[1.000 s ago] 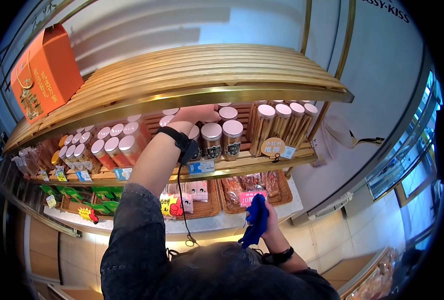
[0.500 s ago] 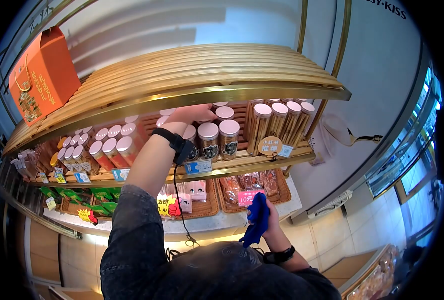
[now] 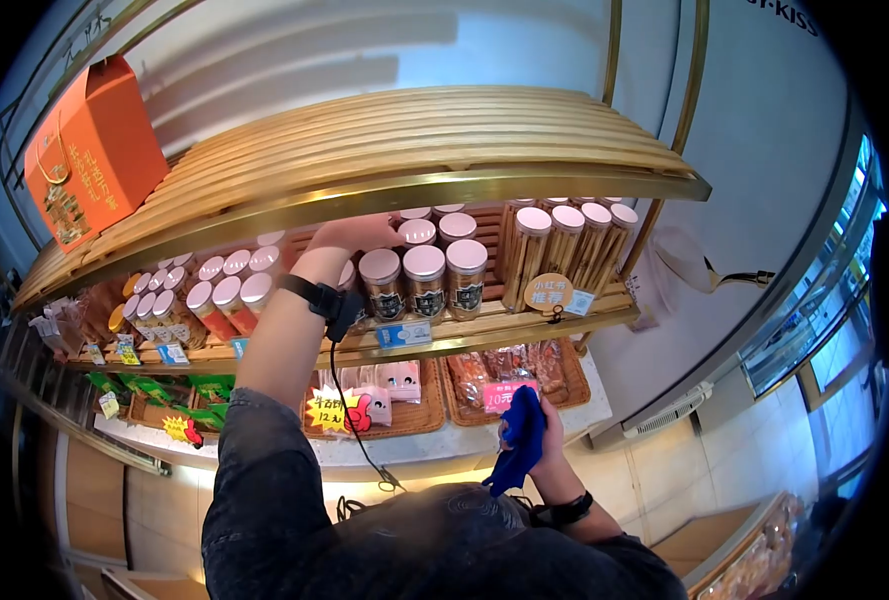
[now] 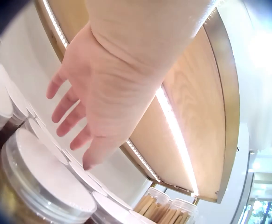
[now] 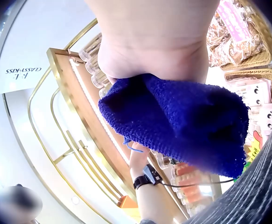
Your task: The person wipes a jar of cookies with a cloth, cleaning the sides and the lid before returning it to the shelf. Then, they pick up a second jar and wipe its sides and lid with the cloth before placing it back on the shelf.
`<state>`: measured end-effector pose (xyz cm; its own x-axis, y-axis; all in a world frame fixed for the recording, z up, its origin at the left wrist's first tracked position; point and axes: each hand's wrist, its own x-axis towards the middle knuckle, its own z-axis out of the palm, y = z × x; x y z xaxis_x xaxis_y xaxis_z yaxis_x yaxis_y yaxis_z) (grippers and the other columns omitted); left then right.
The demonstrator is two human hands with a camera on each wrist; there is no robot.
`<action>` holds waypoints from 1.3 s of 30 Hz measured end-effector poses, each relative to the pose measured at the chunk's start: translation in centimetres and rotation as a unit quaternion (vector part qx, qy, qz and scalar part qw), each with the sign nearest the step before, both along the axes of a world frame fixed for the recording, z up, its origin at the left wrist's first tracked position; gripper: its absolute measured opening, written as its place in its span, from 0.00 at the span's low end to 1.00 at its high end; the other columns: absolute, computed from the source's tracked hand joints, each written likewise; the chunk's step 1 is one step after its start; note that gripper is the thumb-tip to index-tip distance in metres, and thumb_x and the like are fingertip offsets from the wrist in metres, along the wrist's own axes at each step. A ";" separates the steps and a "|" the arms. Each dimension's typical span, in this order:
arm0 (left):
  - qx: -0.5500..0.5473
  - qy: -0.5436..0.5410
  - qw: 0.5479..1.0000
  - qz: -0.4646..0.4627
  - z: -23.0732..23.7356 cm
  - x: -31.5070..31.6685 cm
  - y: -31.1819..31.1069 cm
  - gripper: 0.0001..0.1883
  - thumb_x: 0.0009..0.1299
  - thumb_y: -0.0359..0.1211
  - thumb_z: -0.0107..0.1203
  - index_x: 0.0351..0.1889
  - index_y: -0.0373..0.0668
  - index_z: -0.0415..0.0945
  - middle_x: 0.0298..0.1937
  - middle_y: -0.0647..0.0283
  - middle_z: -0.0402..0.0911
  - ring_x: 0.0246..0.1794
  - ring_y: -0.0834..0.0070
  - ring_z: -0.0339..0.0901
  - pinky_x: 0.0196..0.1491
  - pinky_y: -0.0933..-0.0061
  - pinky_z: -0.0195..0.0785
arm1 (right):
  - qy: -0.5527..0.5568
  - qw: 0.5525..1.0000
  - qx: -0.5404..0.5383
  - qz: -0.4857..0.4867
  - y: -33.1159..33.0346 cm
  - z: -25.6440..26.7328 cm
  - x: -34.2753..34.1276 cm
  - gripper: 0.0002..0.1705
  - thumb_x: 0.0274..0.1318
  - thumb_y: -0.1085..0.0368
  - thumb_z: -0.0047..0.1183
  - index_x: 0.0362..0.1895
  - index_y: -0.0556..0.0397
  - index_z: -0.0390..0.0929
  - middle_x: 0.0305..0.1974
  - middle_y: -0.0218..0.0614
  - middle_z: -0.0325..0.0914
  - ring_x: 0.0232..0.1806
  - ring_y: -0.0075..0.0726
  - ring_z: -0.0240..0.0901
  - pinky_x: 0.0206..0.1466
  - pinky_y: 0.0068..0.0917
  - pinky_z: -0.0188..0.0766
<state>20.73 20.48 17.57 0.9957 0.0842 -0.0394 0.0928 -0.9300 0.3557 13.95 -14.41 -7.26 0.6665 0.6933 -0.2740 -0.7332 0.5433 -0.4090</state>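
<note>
My left hand (image 3: 359, 232) reaches under the upper slatted shelf, over pink-lidded jars (image 3: 424, 264). In the left wrist view the left hand (image 4: 98, 93) hangs above white-looking lids (image 4: 49, 175), fingers spread and relaxed, holding nothing. Down in front of the body, my right hand (image 3: 552, 438) grips a bunched blue cloth (image 3: 521, 445). The cloth (image 5: 182, 121) hides most of the right fingers in the right wrist view.
Above is the slatted shelf (image 3: 424, 125) with a brass edge and an orange box (image 3: 94, 150). Tall stick-filled jars (image 3: 532, 250) stand at the right. Lower down, wicker baskets (image 3: 589, 400) hold packets. A cable hangs from the left wrist.
My left hand has moved left across the jars, uncovering more lids to its right. The right hand still grips the blue cloth in nearly the same place.
</note>
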 end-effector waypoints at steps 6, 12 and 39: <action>0.014 -0.008 0.999 -0.032 -3.7 3.6 2.6 0.22 0.58 0.41 0.61 0.46 0.39 0.72 0.45 0.57 0.78 0.45 0.66 0.73 0.51 0.69 0.65 | -0.025 0.998 0.036 0.043 0.4 0.1 -0.2 0.29 0.61 0.39 0.36 0.48 0.49 0.71 0.36 0.43 0.76 0.31 0.41 0.74 0.29 0.32 0.70; 0.092 -0.060 0.993 -0.032 -3.7 3.3 1.8 0.18 0.57 0.38 0.63 0.39 0.40 0.70 0.38 0.59 0.76 0.40 0.68 0.73 0.46 0.71 0.66 | -0.025 0.999 0.021 0.029 0.2 -0.1 -0.2 0.29 0.61 0.39 0.36 0.49 0.48 0.71 0.36 0.42 0.76 0.31 0.41 0.74 0.29 0.32 0.70; 0.173 -0.103 0.973 0.115 -1.2 -0.3 -1.0 0.43 0.51 0.46 0.65 0.64 0.41 0.63 0.64 0.48 0.65 0.65 0.56 0.62 0.66 0.62 0.56 | -0.030 0.998 0.038 0.034 0.1 -0.5 0.3 0.29 0.60 0.38 0.37 0.50 0.47 0.70 0.37 0.43 0.76 0.33 0.43 0.74 0.29 0.32 0.70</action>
<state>20.40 19.43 16.39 0.9330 0.2779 0.2288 0.2718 -0.9606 0.0585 14.25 -14.30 -7.81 0.6313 0.7545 -0.1795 -0.7444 0.5246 -0.4131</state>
